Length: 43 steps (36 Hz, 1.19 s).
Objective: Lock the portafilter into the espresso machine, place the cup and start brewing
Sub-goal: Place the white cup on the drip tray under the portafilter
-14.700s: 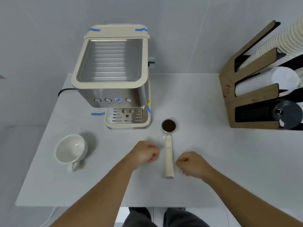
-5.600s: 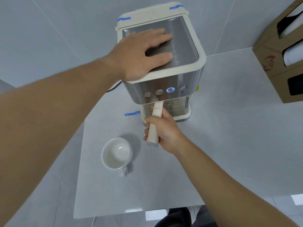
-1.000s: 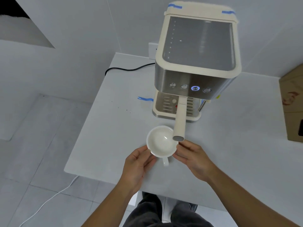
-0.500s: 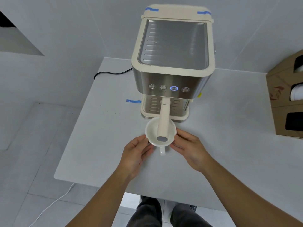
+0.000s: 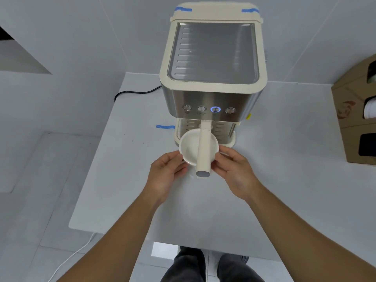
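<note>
Portafilter (image 5: 204, 148): seated under the espresso machine (image 5: 212, 78), long axis running straight out from its front, handle end pointing toward you. Cup (image 5: 189, 148): white, mouth up, at the machine's drip tray, beneath that handle. Your left hand (image 5: 165, 176) and right hand (image 5: 236, 171): fingers partly curled, pinching the cup's rim on either side above the tabletop (image 5: 284, 180).

Gripped between left hand (image 5: 165, 171) and right hand (image 5: 234, 171): white cup (image 5: 190, 149), fingertips on its rim either side. Crossing above the cup between both hands: cream portafilter (image 5: 203, 151) handle. Just beyond the fingertips: espresso machine (image 5: 212, 64), one button (image 5: 215, 109) glowing blue.
</note>
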Each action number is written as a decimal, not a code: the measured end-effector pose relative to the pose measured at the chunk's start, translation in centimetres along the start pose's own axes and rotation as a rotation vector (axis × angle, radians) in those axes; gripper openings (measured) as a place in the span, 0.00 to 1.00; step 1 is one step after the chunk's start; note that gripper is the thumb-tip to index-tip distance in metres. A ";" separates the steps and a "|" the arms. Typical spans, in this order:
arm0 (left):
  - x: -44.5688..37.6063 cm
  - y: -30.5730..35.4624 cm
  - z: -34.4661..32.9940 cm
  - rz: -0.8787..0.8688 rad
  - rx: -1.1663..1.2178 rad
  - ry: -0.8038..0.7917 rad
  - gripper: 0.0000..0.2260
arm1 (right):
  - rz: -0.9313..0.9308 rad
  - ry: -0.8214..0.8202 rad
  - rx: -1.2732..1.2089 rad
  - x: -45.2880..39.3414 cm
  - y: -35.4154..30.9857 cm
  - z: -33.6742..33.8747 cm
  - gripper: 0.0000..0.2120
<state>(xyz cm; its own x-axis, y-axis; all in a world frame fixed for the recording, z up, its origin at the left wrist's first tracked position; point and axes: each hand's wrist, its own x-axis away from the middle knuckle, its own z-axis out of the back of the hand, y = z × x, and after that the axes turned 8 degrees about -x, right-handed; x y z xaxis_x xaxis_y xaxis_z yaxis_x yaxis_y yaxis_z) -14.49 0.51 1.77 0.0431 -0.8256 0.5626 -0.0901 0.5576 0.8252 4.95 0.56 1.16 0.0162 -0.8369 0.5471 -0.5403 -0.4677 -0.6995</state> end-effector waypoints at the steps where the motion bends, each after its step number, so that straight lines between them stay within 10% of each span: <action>1: -0.2 0.1 0.1 -0.013 -0.014 0.006 0.09 | 0.000 0.003 -0.006 0.0 0.0 -0.1 0.11; 43: -8.7 5.1 -1.6 -0.047 -0.160 -0.044 0.12 | 0.043 0.078 -0.224 -2.4 -0.3 -2.1 0.15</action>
<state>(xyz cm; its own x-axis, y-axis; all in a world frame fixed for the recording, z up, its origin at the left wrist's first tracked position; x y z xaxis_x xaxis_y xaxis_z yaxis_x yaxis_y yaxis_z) -13.73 10.70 1.14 -0.0006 -0.8519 0.5237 0.0707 0.5223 0.8498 3.36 3.34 1.02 -0.0711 -0.8261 0.5591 -0.7121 -0.3504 -0.6083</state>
